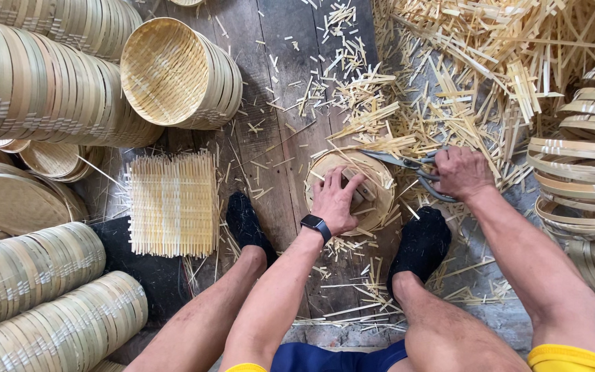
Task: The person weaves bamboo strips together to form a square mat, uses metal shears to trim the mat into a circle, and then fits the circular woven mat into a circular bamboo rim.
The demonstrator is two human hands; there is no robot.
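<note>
Two hands busy: left hand (335, 200) pressing wooden block (358, 191) on round bamboo lid (380, 207); right hand (461, 172) gripping shears (408, 165).

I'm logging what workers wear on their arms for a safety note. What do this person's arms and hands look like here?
Both arms are bare with no sleeves and no gloves. The left hand has a dark smartwatch with a black band and rectangular face on its wrist. The right hand and its wrist carry nothing; no rings show.

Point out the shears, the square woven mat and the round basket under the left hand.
shears (395, 161), head view, on the blades.
square woven mat (173, 204), head view, its middle.
round basket (380, 180), head view, right rim.
</note>
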